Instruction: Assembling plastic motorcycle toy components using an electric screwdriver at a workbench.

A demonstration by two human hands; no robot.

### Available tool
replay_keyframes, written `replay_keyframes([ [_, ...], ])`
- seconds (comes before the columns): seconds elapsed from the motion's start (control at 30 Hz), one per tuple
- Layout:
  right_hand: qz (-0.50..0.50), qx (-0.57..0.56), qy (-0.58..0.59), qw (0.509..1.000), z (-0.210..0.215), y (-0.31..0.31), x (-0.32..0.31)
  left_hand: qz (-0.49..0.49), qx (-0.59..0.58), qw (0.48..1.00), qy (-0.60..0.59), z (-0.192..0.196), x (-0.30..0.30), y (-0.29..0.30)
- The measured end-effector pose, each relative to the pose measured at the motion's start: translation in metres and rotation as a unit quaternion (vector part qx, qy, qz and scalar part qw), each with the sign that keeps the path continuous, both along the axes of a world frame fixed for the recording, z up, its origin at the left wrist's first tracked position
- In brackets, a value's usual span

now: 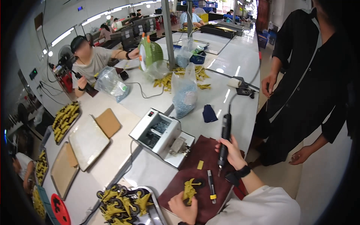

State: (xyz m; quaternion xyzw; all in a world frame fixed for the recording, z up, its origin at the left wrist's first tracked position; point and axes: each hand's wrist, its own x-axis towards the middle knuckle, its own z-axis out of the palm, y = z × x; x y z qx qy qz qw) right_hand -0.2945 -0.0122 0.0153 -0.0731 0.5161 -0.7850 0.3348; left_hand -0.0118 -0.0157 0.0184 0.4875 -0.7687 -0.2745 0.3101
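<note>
In my right hand (233, 152) is a black electric screwdriver (224, 140), held upright with its bit pointing down and its cord running up from the top. My left hand (183, 207) is closed on a yellow toy motorcycle (190, 188) with a black wheel, resting on a dark red cloth (178, 187). Between the two hands lies a black and yellow utility knife (212, 186). Near it is a small yellow block (200, 165). Just beyond the cloth stands a white screw feeder (161, 137) with loose screws in its hopper.
A metal tray (156, 204) holds several yellow motorcycles at my left. Bags of screws (184, 95) and yellow parts (165, 81) lie farther back, near a green fan (150, 52). A dark blue cloth (209, 113) lies beyond the screwdriver. One person stands at right; another sits across the table.
</note>
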Motion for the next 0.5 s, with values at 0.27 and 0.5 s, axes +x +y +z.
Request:
replay_keyframes([
  [0.27, -0.007, 0.112, 0.283, 0.952, -0.018, -0.015, -0.046, -0.016, -0.024, 0.999, 0.024, 0.009, -0.003, -0.003],
  [0.5, -0.057, 0.086, 0.5, 0.86, 0.031, 0.056, -0.008, -0.047, -0.049, 0.995, -0.076, 0.006, -0.011, 0.008],
])
